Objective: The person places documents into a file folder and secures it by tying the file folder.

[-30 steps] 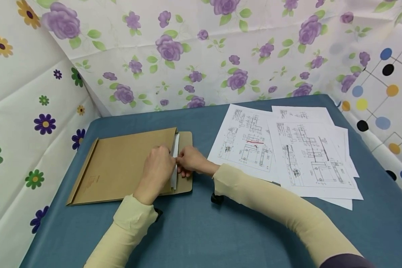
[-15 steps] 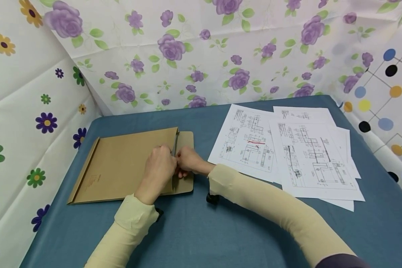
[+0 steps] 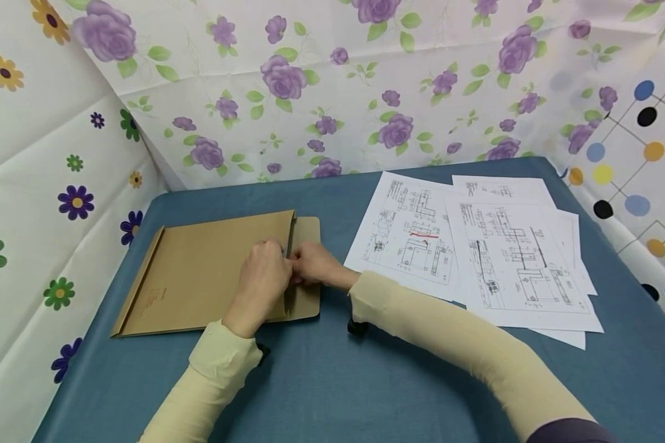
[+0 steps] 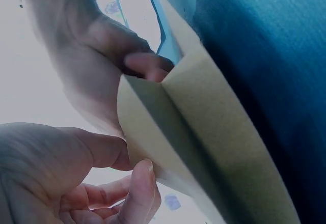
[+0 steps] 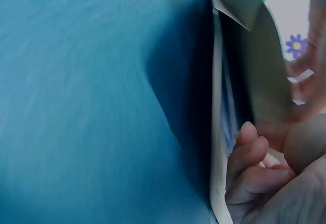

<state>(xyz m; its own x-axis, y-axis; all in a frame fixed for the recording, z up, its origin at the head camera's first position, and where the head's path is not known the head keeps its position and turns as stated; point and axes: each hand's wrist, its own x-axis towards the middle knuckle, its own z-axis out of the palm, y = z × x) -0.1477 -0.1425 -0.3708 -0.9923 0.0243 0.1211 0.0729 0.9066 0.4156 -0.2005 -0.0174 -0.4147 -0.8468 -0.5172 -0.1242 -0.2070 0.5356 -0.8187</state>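
Note:
A brown paper envelope [image 3: 210,271] lies flat at the left of the table, its flap [image 3: 308,301] spread to the right. My left hand [image 3: 260,280] pinches the upper edge of its mouth; in the left wrist view that hand [image 4: 76,168] has thumb and finger on the raised edge. My right hand [image 3: 316,264] is at the same mouth, over the flap. Bent fingers of my right hand [image 5: 260,183] reach the opening in the right wrist view, beside pale sheets [image 5: 226,107] inside. Whether they pinch anything is hidden.
Several white sheets with printed drawings [image 3: 521,277] overlap on the right side of the blue-covered table [image 3: 321,381], under or beside my right forearm. Flowered cloth [image 3: 338,92] hangs behind the table, with patterned cloths at both sides.
The white edge of sheets that stuck out of the envelope's mouth has gone inside. My right fingers have shifted slightly at the mouth; my left hand has kept its hold.

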